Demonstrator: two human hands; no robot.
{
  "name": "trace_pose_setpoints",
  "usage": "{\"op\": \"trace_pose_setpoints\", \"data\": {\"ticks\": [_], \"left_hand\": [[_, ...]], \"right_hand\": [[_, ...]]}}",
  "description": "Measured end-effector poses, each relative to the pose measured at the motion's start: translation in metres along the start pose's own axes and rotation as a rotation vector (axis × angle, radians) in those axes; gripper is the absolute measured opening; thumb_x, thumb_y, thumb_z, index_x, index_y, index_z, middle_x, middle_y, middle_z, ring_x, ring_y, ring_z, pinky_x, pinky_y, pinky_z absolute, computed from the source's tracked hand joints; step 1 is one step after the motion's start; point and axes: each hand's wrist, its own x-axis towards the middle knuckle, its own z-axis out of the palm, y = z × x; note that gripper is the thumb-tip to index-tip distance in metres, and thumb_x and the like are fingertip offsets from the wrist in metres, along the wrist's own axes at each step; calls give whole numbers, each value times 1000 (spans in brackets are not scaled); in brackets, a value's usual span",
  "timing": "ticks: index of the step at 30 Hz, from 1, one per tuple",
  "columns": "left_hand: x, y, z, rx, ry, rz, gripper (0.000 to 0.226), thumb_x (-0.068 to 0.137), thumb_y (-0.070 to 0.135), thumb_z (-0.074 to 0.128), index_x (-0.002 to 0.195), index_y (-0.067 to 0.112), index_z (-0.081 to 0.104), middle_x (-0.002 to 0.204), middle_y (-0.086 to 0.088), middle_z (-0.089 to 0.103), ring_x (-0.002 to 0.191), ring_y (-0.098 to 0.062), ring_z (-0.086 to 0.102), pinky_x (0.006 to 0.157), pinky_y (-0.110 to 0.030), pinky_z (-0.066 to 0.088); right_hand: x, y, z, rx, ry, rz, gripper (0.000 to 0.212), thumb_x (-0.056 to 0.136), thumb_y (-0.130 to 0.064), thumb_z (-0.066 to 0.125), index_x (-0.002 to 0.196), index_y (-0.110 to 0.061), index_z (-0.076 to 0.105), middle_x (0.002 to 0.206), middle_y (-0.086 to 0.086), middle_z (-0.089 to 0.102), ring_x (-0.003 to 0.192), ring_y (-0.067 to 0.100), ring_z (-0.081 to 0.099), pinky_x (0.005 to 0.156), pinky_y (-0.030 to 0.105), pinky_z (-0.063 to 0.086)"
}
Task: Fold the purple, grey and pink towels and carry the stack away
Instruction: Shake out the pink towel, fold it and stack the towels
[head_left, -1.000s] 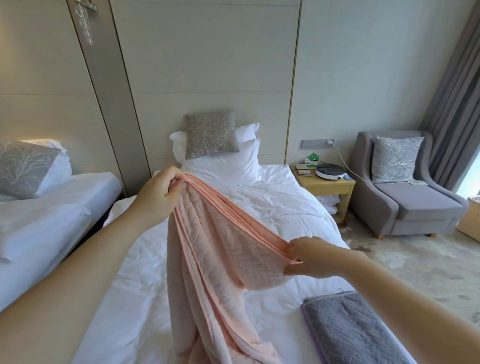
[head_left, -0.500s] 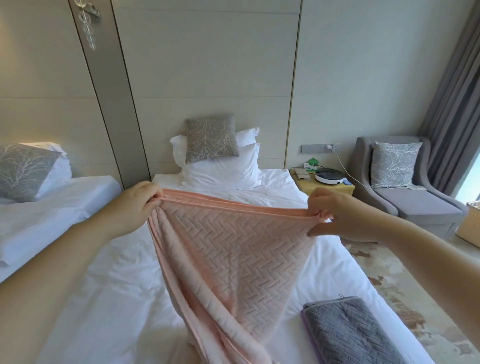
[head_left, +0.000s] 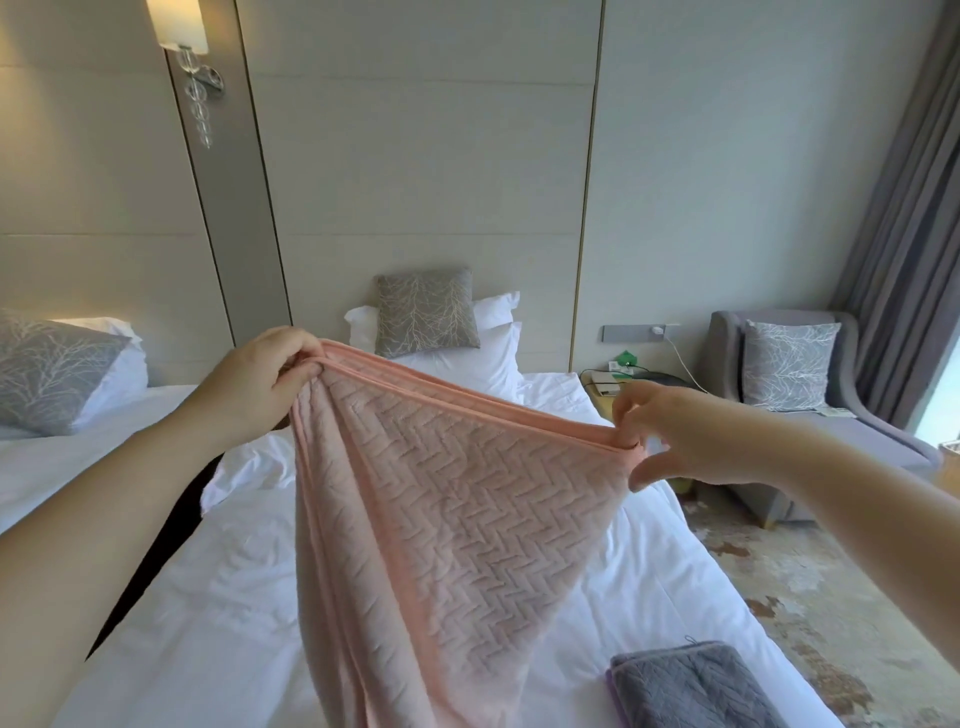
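A pink towel (head_left: 457, 519) with a herringbone weave hangs doubled over the white bed (head_left: 218, 623). My left hand (head_left: 260, 384) grips its upper left corner, higher up. My right hand (head_left: 691, 436) pinches the upper right corner between thumb and fingers, so the top edge runs taut and slopes down to the right. The towel's lower part drops out of view at the bottom. A folded grey towel (head_left: 696, 686) lies on the bed at the lower right, with a thin purple towel (head_left: 613, 699) edge showing beneath it.
Pillows and a grey cushion (head_left: 426, 312) sit at the headboard. A second bed (head_left: 78, 441) stands at the left across a dark gap. A wooden nightstand (head_left: 602, 395), a grey armchair (head_left: 810, 395) and curtains (head_left: 904, 234) are at the right, with patterned carpet (head_left: 810, 597).
Both hands have spread the pink towel's top edge out wide and lifted it. My left hand rose; my right hand moved right and loosened to a fingertip pinch.
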Motion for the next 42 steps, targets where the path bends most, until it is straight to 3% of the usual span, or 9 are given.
{"op": "trace_pose_setpoints", "data": {"ticks": [5,9,14,17,23,28,32,37,42], "left_hand": [[11,-2,-7,-62,5,-18,11,90,0,56,96,8,62,97,-6,62,90,-26,59,83,-31,41],[17,-12,-19,-118,60,-76,14,91,7,58,93,21,59,91,-4,65,82,-19,60,75,-16,40],[32,-15,-31,-276,84,-88,18,92,4,56,90,22,57,87,-3,63,72,3,58,75,-13,42],[36,-20,-29,-273,37,-94,26,92,5,56,84,30,57,86,2,64,78,-7,60,78,-19,43],[40,-45,12,-149,-120,-161,22,93,11,55,106,28,50,91,3,67,78,-20,61,78,-38,47],[59,-73,61,104,-190,-343,15,96,29,49,103,34,61,100,10,65,91,-18,58,77,-31,44],[93,-95,94,73,-148,-417,15,97,23,47,97,24,62,95,-3,68,80,-22,59,62,-28,37],[155,-125,122,-128,-42,-539,18,100,17,39,101,13,57,101,-14,67,83,-30,68,79,-40,53],[217,-144,124,-84,164,-497,21,100,15,38,113,9,53,112,-15,60,89,-27,51,72,-32,36]], "right_hand": [[3,-6,-4,-38,30,-35,22,83,-43,67,79,-21,64,108,-15,36,84,16,53,80,34,43],[7,8,-29,179,268,6,13,86,-32,63,84,-23,71,114,-15,40,102,10,50,91,24,36],[26,18,-48,536,453,119,6,84,-26,68,87,-22,70,100,-8,66,81,6,59,75,7,41],[39,22,-47,752,504,192,7,78,-23,75,83,-19,73,85,6,71,76,15,57,77,28,45],[81,32,-21,758,438,209,24,76,-11,77,88,-20,57,74,5,66,62,16,51,63,29,42],[141,51,11,351,316,321,15,84,-27,68,98,-25,66,95,-3,67,82,15,60,77,30,50],[196,62,21,429,311,427,9,87,-23,61,93,-20,66,94,1,68,73,19,67,71,36,56],[269,79,16,874,431,490,7,86,-4,62,85,-10,58,96,16,65,76,33,71,80,45,57],[323,99,-6,804,640,386,12,86,-8,60,84,-20,57,87,0,64,76,15,66,70,28,55]]}}
